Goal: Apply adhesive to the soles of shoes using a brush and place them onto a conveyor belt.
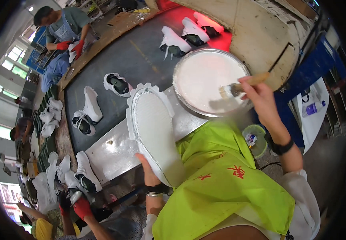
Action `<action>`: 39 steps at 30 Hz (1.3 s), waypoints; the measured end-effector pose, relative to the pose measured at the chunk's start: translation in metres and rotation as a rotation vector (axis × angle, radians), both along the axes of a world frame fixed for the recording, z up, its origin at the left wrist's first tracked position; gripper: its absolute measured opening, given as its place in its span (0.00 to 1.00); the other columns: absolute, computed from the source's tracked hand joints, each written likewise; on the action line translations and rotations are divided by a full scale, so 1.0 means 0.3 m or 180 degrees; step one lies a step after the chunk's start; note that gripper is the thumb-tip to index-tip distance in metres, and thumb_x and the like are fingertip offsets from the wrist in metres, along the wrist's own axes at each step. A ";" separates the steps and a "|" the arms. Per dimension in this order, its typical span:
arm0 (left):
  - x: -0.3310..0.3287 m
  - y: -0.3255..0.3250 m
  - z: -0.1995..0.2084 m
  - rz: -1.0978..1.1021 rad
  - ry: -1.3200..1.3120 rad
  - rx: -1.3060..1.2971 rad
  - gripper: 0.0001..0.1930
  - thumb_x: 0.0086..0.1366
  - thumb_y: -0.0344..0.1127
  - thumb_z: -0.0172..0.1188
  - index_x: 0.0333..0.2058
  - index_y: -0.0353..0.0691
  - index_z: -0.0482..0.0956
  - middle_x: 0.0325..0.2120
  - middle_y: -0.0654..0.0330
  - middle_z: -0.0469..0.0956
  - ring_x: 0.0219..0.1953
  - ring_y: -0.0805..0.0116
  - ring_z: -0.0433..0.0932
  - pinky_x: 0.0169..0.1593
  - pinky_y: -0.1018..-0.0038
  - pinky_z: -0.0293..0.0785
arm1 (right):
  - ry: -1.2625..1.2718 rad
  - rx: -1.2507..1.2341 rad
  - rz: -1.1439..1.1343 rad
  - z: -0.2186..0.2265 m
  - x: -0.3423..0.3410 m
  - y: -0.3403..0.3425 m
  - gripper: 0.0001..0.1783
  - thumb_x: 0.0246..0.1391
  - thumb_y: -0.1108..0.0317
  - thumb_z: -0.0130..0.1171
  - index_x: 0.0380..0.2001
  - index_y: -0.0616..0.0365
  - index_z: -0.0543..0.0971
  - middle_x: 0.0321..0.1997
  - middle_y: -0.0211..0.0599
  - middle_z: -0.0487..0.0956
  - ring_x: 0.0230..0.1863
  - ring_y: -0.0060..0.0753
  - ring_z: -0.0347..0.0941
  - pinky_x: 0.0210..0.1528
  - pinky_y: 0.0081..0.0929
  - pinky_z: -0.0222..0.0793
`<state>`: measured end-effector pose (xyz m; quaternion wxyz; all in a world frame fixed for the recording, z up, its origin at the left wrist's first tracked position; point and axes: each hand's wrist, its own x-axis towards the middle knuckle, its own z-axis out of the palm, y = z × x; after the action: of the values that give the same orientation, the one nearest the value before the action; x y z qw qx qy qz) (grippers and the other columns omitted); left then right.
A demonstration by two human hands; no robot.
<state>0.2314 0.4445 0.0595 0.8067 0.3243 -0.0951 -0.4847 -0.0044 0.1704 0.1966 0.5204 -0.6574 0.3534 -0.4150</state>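
Note:
My left hand (147, 172) grips a white shoe upper (154, 120) near its heel, with the pale, stitched-edge underside facing up. Most of those fingers are hidden beneath it. In my right hand (259, 98) is a paintbrush (251, 81) with a wooden handle, pinched between thumb and fingers. Its whitened bristles hover over a wide round pan (177, 86) of milky white liquid. I cannot tell whether the bristles touch the liquid.
White shoes (92, 105) stand on the dark conveyor belt (137, 44), bordered by a metal strip (113, 150). More shoes sit under red light at the far end. A co-worker's red-gloved hand (83, 208) works at lower left; another person (67, 32) stands across the belt. A green bin (257, 134) is below right.

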 end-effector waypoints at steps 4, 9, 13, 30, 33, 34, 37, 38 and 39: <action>-0.037 -0.067 -0.020 -0.0475 0.0164 0.0089 0.40 0.67 0.67 0.33 0.66 0.41 0.52 0.60 0.53 0.64 0.57 0.57 0.68 0.58 0.62 0.68 | 0.0473 0.0151 -0.0147 -0.208 0.088 -0.139 0.15 0.58 0.62 0.59 0.42 0.63 0.80 0.32 0.33 0.81 0.32 0.19 0.76 0.30 0.20 0.71; -0.045 -0.142 -0.038 -0.0814 0.0364 0.0274 0.38 0.67 0.66 0.34 0.65 0.42 0.54 0.58 0.53 0.66 0.55 0.57 0.70 0.56 0.62 0.70 | 0.0906 -0.0859 -0.0347 -0.340 0.265 -0.216 0.16 0.53 0.61 0.60 0.38 0.63 0.80 0.29 0.47 0.80 0.29 0.42 0.77 0.33 0.33 0.72; -0.014 -0.174 -0.058 -0.0979 0.0500 0.0495 0.37 0.68 0.66 0.34 0.64 0.42 0.56 0.57 0.53 0.67 0.53 0.58 0.72 0.55 0.62 0.72 | 0.2354 -0.0960 -0.0508 -0.319 0.358 -0.256 0.15 0.54 0.60 0.58 0.33 0.64 0.79 0.28 0.47 0.79 0.30 0.46 0.77 0.34 0.37 0.71; 0.052 -0.314 0.052 -0.1221 0.0480 0.0639 0.34 0.70 0.61 0.35 0.63 0.40 0.58 0.55 0.52 0.70 0.52 0.58 0.74 0.54 0.64 0.74 | -0.0706 0.0565 0.0629 -0.139 0.568 -0.217 0.19 0.60 0.59 0.55 0.39 0.69 0.76 0.32 0.40 0.78 0.30 0.25 0.77 0.31 0.23 0.74; 0.064 -0.335 0.047 -0.1280 0.0350 0.0537 0.35 0.70 0.61 0.33 0.64 0.40 0.57 0.56 0.51 0.69 0.54 0.58 0.73 0.55 0.65 0.73 | -0.0013 0.0971 0.0934 -0.091 0.544 -0.151 0.21 0.60 0.58 0.54 0.39 0.71 0.75 0.33 0.41 0.78 0.31 0.25 0.77 0.32 0.24 0.76; 0.073 -0.339 0.055 -0.1272 0.0350 0.0532 0.35 0.70 0.61 0.33 0.64 0.40 0.57 0.56 0.51 0.69 0.54 0.58 0.73 0.55 0.65 0.73 | -0.0196 0.1220 0.1157 -0.054 0.535 -0.114 0.21 0.60 0.57 0.53 0.38 0.71 0.75 0.32 0.39 0.77 0.29 0.25 0.76 0.30 0.24 0.75; 0.074 -0.332 0.067 -0.1464 0.0323 0.0741 0.35 0.70 0.62 0.33 0.64 0.40 0.57 0.56 0.51 0.69 0.54 0.59 0.73 0.55 0.65 0.73 | -0.0377 0.1183 0.0948 -0.059 0.541 -0.108 0.20 0.60 0.58 0.54 0.37 0.70 0.75 0.32 0.38 0.77 0.28 0.25 0.76 0.30 0.24 0.75; 0.075 -0.330 0.068 -0.1478 0.0390 0.0646 0.36 0.70 0.62 0.33 0.64 0.40 0.57 0.56 0.51 0.69 0.54 0.59 0.73 0.55 0.66 0.73 | -0.0387 0.0983 0.0783 -0.072 0.553 -0.143 0.20 0.60 0.59 0.54 0.37 0.71 0.75 0.32 0.40 0.78 0.27 0.27 0.77 0.29 0.25 0.74; 0.078 -0.328 0.070 -0.1495 0.0458 0.0560 0.36 0.69 0.63 0.33 0.64 0.40 0.57 0.55 0.52 0.70 0.54 0.60 0.73 0.55 0.66 0.73 | -0.0405 0.0989 0.0737 -0.086 0.568 -0.185 0.20 0.60 0.59 0.54 0.37 0.71 0.75 0.32 0.40 0.78 0.27 0.27 0.77 0.29 0.25 0.74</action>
<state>0.2548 0.3462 0.0804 0.6454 0.3270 -0.0676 -0.6870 0.1659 0.1148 0.1707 0.6810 -0.5779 0.3016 -0.3335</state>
